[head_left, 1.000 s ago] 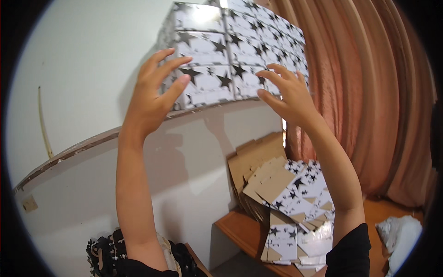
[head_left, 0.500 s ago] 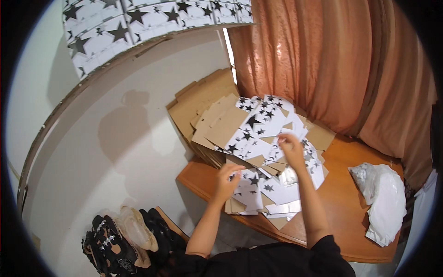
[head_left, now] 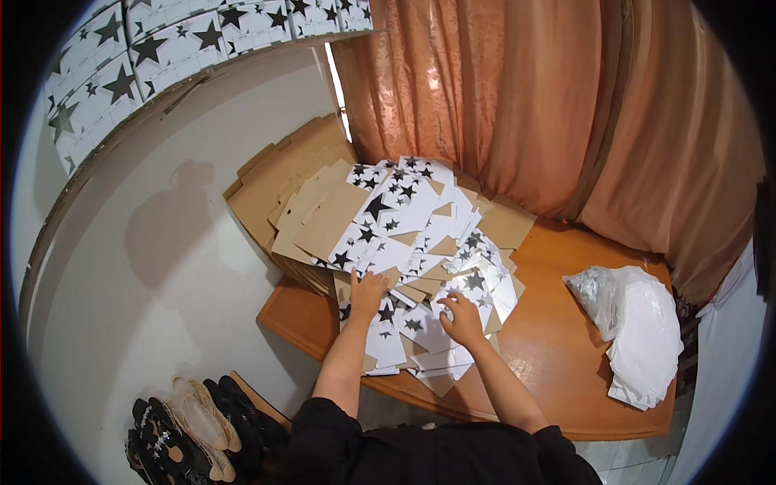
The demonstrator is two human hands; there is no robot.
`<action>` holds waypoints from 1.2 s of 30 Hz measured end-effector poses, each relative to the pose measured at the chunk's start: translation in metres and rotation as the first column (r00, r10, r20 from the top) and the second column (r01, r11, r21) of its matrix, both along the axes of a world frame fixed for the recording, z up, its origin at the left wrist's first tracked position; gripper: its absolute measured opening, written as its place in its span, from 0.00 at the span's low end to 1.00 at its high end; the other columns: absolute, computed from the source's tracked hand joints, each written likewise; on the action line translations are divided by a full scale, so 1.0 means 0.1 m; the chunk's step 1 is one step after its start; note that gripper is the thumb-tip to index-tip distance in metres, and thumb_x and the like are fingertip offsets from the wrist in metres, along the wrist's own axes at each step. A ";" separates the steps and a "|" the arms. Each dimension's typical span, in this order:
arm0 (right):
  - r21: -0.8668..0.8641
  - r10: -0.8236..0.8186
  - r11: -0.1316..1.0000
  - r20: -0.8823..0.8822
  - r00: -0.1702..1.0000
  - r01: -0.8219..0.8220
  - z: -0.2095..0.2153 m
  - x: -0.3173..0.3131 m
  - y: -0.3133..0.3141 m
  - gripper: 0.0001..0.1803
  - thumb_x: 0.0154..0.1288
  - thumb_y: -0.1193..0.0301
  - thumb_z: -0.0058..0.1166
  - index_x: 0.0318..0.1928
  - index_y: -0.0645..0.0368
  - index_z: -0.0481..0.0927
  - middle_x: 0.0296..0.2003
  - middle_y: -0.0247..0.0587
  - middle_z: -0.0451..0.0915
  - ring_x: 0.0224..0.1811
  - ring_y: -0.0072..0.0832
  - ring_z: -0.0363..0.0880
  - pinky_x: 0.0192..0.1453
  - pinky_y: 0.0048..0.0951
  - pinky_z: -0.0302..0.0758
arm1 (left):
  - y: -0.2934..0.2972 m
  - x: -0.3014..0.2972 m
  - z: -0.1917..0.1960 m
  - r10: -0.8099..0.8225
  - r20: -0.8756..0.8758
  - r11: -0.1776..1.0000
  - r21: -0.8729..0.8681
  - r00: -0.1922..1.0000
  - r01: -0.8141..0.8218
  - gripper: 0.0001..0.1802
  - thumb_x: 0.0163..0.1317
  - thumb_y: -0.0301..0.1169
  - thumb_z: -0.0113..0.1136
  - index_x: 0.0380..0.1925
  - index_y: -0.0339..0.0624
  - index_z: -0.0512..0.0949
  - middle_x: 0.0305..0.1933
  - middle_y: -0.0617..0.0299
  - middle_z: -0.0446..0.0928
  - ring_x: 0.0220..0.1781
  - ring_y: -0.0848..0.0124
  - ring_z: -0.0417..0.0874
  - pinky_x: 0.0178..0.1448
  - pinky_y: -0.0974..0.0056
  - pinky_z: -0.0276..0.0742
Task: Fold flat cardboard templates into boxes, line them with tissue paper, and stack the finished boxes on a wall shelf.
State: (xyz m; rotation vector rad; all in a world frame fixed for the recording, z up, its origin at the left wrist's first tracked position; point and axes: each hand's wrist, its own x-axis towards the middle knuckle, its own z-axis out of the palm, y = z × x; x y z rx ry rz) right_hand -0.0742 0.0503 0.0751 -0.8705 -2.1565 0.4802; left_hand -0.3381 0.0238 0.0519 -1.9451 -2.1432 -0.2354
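In the head view, the left grip is at a heap of flat white-and-brown cardboard sheets with black stars; I cannot tell if it holds one. The right grip has parted fingers. The heap lies ahead of and below both, on the brown wooden bench.

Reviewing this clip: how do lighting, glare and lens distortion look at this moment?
Head view: the shelf edge bends in a fisheye curve, corners black; head view: a soft shadow falls across the wall; head view: glare whitens glossy patches on the cartons, right of the pile's middle.
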 end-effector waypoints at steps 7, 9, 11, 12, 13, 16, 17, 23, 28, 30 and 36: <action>-0.078 -0.028 0.997 -0.148 0.989 0.017 0.01 0.13 0.07 0.14 0.50 0.73 0.54 0.40 0.58 0.79 0.41 0.50 0.75 0.41 0.45 0.76 0.45 0.39 0.73 | 0.03 0.21 0.34 -0.003 0.367 0.793 0.567 0.930 -0.221 0.09 0.63 0.30 0.49 0.38 0.50 0.80 0.41 0.64 0.80 0.49 0.65 0.78 0.68 0.37 0.40; -0.047 -0.045 0.998 -0.225 0.973 0.036 0.05 0.11 0.10 0.15 0.50 0.73 0.54 0.42 0.59 0.78 0.42 0.52 0.74 0.42 0.47 0.75 0.47 0.39 0.73 | 0.04 0.28 0.69 -0.039 0.389 0.685 0.681 0.920 -0.259 0.08 0.63 0.31 0.49 0.35 0.48 0.80 0.38 0.64 0.80 0.44 0.65 0.79 0.68 0.41 0.43; -0.082 -0.074 0.995 -0.279 0.958 0.054 0.15 0.13 0.14 0.15 0.53 0.73 0.53 0.44 0.60 0.77 0.43 0.51 0.73 0.46 0.45 0.73 0.51 0.36 0.70 | 0.03 0.36 1.03 -0.128 0.354 0.563 0.795 0.926 -0.226 0.08 0.63 0.31 0.50 0.35 0.45 0.79 0.35 0.62 0.80 0.39 0.64 0.79 0.66 0.45 0.51; -0.085 -0.108 0.993 -0.304 0.946 0.086 0.19 0.18 0.17 0.15 0.55 0.73 0.52 0.44 0.61 0.76 0.44 0.51 0.73 0.47 0.43 0.72 0.52 0.35 0.69 | 0.00 0.46 1.27 -0.190 0.320 0.506 0.842 0.928 -0.186 0.08 0.63 0.31 0.50 0.35 0.44 0.79 0.33 0.62 0.79 0.36 0.63 0.78 0.64 0.46 0.55; -0.135 -0.143 0.986 -0.372 0.917 0.099 0.23 0.20 0.18 0.14 0.58 0.72 0.50 0.45 0.62 0.76 0.44 0.50 0.72 0.49 0.41 0.71 0.54 0.34 0.67 | -0.07 0.55 1.49 -0.254 0.241 0.429 0.896 0.936 -0.114 0.07 0.63 0.30 0.51 0.34 0.41 0.78 0.30 0.59 0.78 0.34 0.59 0.77 0.53 0.52 0.67; -0.278 -0.289 0.949 -0.561 0.776 0.152 0.34 0.38 0.20 0.15 0.68 0.69 0.41 0.50 0.65 0.72 0.49 0.48 0.72 0.53 0.37 0.69 0.59 0.33 0.63 | -0.41 0.80 1.78 -0.297 0.356 0.406 0.887 0.886 -0.220 0.09 0.63 0.31 0.52 0.32 0.38 0.77 0.29 0.55 0.76 0.32 0.59 0.76 0.41 0.59 0.71; -0.337 -0.345 0.928 -0.611 0.712 0.160 0.32 0.49 0.22 0.18 0.69 0.68 0.39 0.53 0.65 0.69 0.52 0.49 0.69 0.56 0.37 0.66 0.61 0.33 0.60 | -0.50 0.88 1.83 -0.347 0.379 0.351 0.901 0.858 -0.256 0.10 0.64 0.32 0.52 0.31 0.36 0.77 0.28 0.56 0.75 0.31 0.61 0.75 0.38 0.62 0.70; -0.394 -0.489 0.868 -0.782 0.387 0.302 0.38 1.21 0.26 0.26 0.73 0.60 0.29 0.65 0.63 0.54 0.63 0.51 0.56 0.67 0.38 0.53 0.70 0.35 0.47 | -0.75 1.23 1.77 -0.721 0.610 0.480 0.782 0.329 -0.397 0.16 0.68 0.38 0.49 0.35 0.33 0.73 0.28 0.71 0.68 0.31 0.84 0.63 0.36 0.77 0.60; -0.345 -0.543 0.793 -0.774 0.325 0.502 0.24 2.29 0.22 0.31 0.72 0.50 0.25 0.67 0.56 0.52 0.66 0.45 0.55 0.69 0.39 0.51 0.70 0.36 0.45 | -0.71 1.58 1.50 -0.714 0.694 0.614 0.683 0.092 -0.396 0.14 0.68 0.36 0.49 0.33 0.35 0.72 0.27 0.72 0.68 0.31 0.84 0.63 0.37 0.78 0.59; -0.348 -0.567 0.779 -0.746 0.349 0.521 0.21 2.74 0.15 0.33 0.71 0.47 0.25 0.67 0.57 0.55 0.64 0.43 0.58 0.67 0.36 0.54 0.67 0.33 0.50 | -0.69 1.73 1.42 -0.687 0.726 0.668 0.634 0.004 -0.389 0.14 0.68 0.37 0.49 0.31 0.36 0.71 0.27 0.72 0.67 0.30 0.83 0.63 0.37 0.76 0.60; -0.458 -0.448 0.889 -0.855 0.262 0.024 0.22 3.29 -0.24 0.29 0.72 0.49 0.29 0.55 0.61 0.68 0.49 0.37 0.71 0.53 0.26 0.67 0.59 0.26 0.61 | -0.60 2.34 1.30 -0.635 0.700 0.771 0.599 -0.326 -0.215 0.16 0.67 0.40 0.50 0.32 0.37 0.71 0.33 0.61 0.75 0.36 0.77 0.73 0.40 0.76 0.64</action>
